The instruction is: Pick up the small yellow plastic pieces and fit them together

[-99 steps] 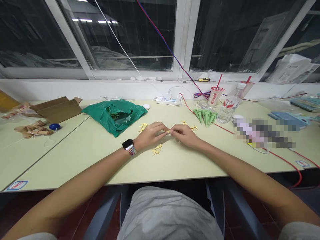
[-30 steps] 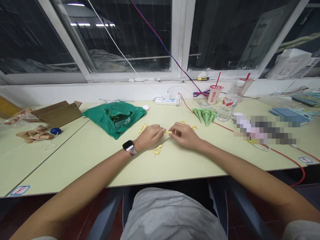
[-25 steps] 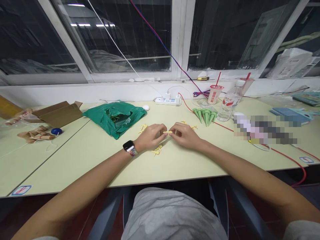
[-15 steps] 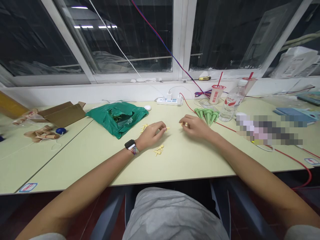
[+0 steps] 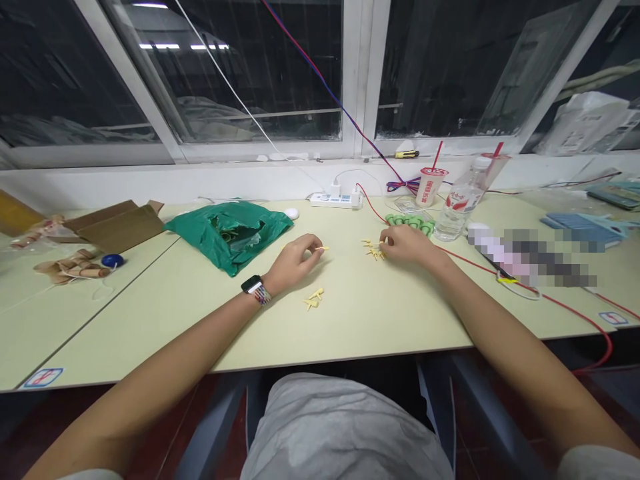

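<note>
Small yellow plastic pieces with thin prongs lie on the pale table. My left hand (image 5: 295,262), a dark watch at its wrist, pinches one yellow piece (image 5: 324,249) that sticks out from the fingertips. My right hand (image 5: 406,243) has its fingers drawn together at the right edge of a small group of yellow pieces (image 5: 373,251); a bit of yellow shows at its fingertips. Closer to me lie a few loose yellow pieces (image 5: 313,300). Behind the right hand, green cone-shaped pieces (image 5: 410,221) stand bunched, partly hidden by it.
A torn green plastic bag (image 5: 233,233) lies left of my left hand. Further left are a cardboard box (image 5: 123,227) and a wooden toy with a blue ball (image 5: 112,261). A water bottle (image 5: 456,212), a paper cup (image 5: 431,187) and a red cable (image 5: 575,310) are on the right.
My right hand has shifted right, uncovering the group of yellow pieces and covering more of the green cones. My left hand has moved slightly left, still pinching its piece.
</note>
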Demonstrator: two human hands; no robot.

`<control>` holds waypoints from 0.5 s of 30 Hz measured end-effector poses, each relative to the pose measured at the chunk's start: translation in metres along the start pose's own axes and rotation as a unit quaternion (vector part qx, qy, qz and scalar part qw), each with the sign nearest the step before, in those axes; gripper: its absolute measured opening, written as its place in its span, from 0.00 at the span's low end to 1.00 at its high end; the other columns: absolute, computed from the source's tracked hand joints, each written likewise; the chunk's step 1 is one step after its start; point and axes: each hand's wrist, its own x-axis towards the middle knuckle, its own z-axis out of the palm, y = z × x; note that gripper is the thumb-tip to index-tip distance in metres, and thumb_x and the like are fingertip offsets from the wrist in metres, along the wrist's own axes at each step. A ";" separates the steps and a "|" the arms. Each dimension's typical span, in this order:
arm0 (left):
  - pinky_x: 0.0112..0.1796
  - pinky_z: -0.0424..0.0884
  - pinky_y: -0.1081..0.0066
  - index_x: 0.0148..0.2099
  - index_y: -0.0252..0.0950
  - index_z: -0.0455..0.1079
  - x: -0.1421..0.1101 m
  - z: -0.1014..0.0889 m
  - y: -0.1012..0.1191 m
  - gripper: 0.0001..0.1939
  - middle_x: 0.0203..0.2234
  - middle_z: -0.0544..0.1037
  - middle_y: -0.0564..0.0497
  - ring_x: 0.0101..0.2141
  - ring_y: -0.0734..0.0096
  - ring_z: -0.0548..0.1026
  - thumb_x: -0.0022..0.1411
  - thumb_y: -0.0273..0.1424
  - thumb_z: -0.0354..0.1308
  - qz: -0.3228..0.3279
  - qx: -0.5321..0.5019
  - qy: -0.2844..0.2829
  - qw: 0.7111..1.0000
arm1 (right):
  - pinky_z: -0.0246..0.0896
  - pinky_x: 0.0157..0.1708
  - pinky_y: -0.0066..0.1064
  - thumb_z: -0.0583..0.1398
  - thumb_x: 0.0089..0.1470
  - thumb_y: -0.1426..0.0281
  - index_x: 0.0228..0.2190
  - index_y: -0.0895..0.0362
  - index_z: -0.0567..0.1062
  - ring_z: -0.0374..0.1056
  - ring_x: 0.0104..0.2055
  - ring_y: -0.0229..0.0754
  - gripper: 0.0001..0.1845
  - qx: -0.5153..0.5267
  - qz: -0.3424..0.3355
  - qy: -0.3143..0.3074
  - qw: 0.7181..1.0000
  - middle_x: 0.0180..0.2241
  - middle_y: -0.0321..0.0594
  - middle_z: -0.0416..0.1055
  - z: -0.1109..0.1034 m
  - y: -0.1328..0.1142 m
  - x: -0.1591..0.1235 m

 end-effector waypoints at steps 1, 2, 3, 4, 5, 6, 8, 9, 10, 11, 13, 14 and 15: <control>0.39 0.71 0.66 0.44 0.39 0.70 0.001 -0.002 -0.004 0.13 0.39 0.79 0.48 0.41 0.62 0.77 0.75 0.42 0.53 -0.005 0.001 0.007 1.000 | 0.56 0.35 0.33 0.58 0.61 0.67 0.43 0.55 0.83 0.72 0.41 0.47 0.14 -0.003 -0.001 -0.002 1.000 0.41 0.45 0.81 0.001 0.001 0.001; 0.39 0.71 0.66 0.44 0.39 0.70 0.002 -0.004 -0.009 0.13 0.39 0.79 0.47 0.41 0.62 0.77 0.74 0.42 0.53 -0.010 0.003 0.013 1.000 | 0.56 0.35 0.33 0.58 0.61 0.67 0.43 0.55 0.83 0.72 0.42 0.48 0.15 -0.006 -0.002 -0.004 1.000 0.41 0.45 0.81 0.002 0.001 0.001; 0.39 0.72 0.66 0.43 0.39 0.70 0.003 -0.007 -0.014 0.13 0.39 0.78 0.47 0.41 0.62 0.77 0.74 0.42 0.53 -0.015 0.006 0.022 1.000 | 0.56 0.35 0.33 0.58 0.61 0.67 0.43 0.55 0.83 0.72 0.42 0.48 0.15 -0.008 -0.004 -0.005 1.000 0.41 0.46 0.81 0.003 0.001 0.002; 0.39 0.72 0.66 0.43 0.39 0.70 0.004 -0.011 -0.020 0.13 0.39 0.78 0.47 0.41 0.62 0.77 0.74 0.42 0.53 -0.018 0.010 0.029 0.999 | 0.57 0.35 0.33 0.58 0.61 0.67 0.43 0.55 0.83 0.72 0.42 0.48 0.15 -0.009 -0.006 -0.005 1.000 0.42 0.46 0.81 0.003 0.002 0.002; 0.38 0.72 0.67 0.43 0.39 0.70 0.004 -0.014 -0.025 0.13 0.39 0.78 0.47 0.41 0.62 0.77 0.73 0.42 0.54 -0.026 0.012 0.037 0.999 | 0.56 0.35 0.33 0.58 0.60 0.67 0.43 0.55 0.83 0.72 0.42 0.48 0.15 -0.009 -0.006 -0.005 1.000 0.42 0.46 0.81 0.004 0.002 0.002; 0.37 0.72 0.67 0.44 0.39 0.70 0.005 -0.017 -0.031 0.12 0.40 0.78 0.47 0.42 0.61 0.78 0.73 0.42 0.54 -0.034 0.014 0.045 0.998 | 0.56 0.34 0.33 0.59 0.60 0.67 0.43 0.55 0.83 0.72 0.41 0.47 0.15 -0.008 -0.005 -0.004 1.000 0.42 0.46 0.81 0.004 0.002 0.003; 0.40 0.72 0.66 0.44 0.38 0.71 0.006 -0.023 -0.042 0.11 0.40 0.79 0.47 0.42 0.61 0.78 0.72 0.40 0.54 -0.040 0.027 0.057 0.997 | 0.57 0.34 0.33 0.59 0.59 0.67 0.43 0.55 0.83 0.72 0.41 0.48 0.15 -0.002 -0.005 -0.001 1.000 0.41 0.47 0.81 0.005 0.002 0.003; 0.42 0.72 0.66 0.44 0.38 0.71 0.006 -0.025 -0.046 0.10 0.41 0.79 0.47 0.42 0.61 0.78 0.71 0.39 0.54 -0.042 0.033 0.058 0.997 | 0.57 0.34 0.33 0.59 0.59 0.67 0.43 0.55 0.83 0.72 0.41 0.48 0.15 0.002 -0.007 0.002 1.000 0.41 0.47 0.81 0.006 0.003 0.003; 0.44 0.71 0.65 0.44 0.38 0.71 0.006 -0.027 -0.051 0.10 0.40 0.79 0.48 0.42 0.61 0.78 0.71 0.38 0.54 -0.045 0.039 0.055 0.997 | 0.57 0.34 0.33 0.60 0.59 0.67 0.43 0.55 0.84 0.72 0.40 0.48 0.14 0.004 -0.009 0.007 1.000 0.40 0.47 0.81 0.006 0.004 0.003; 0.45 0.71 0.64 0.43 0.38 0.71 0.006 -0.028 -0.054 0.09 0.40 0.79 0.48 0.42 0.61 0.78 0.70 0.37 0.54 -0.050 0.046 0.048 0.997 | 0.57 0.34 0.33 0.60 0.59 0.68 0.42 0.55 0.84 0.72 0.40 0.49 0.14 0.006 -0.013 0.012 1.000 0.40 0.48 0.81 0.007 0.004 0.004; 0.45 0.70 0.63 0.42 0.38 0.71 0.006 -0.028 -0.061 0.08 0.39 0.79 0.47 0.41 0.61 0.77 0.68 0.36 0.55 -0.063 0.062 0.032 0.996 | 0.57 0.33 0.33 0.60 0.59 0.68 0.42 0.56 0.84 0.72 0.40 0.49 0.14 0.006 -0.019 0.018 1.000 0.40 0.48 0.81 0.009 0.005 0.004; 0.44 0.70 0.63 0.41 0.38 0.71 0.006 -0.027 -0.063 0.08 0.38 0.80 0.47 0.41 0.60 0.77 0.67 0.36 0.55 -0.072 0.070 0.027 0.995 | 0.57 0.33 0.33 0.60 0.58 0.68 0.41 0.56 0.84 0.72 0.40 0.49 0.14 0.006 -0.021 0.019 1.000 0.41 0.49 0.81 0.010 0.006 0.004; 0.43 0.70 0.62 0.41 0.38 0.72 0.006 -0.027 -0.065 0.08 0.38 0.80 0.47 0.40 0.59 0.77 0.66 0.36 0.55 -0.080 0.078 0.024 0.993 | 0.57 0.33 0.33 0.60 0.58 0.68 0.41 0.56 0.84 0.72 0.39 0.48 0.13 0.006 -0.023 0.020 1.000 0.41 0.49 0.81 0.010 0.006 0.004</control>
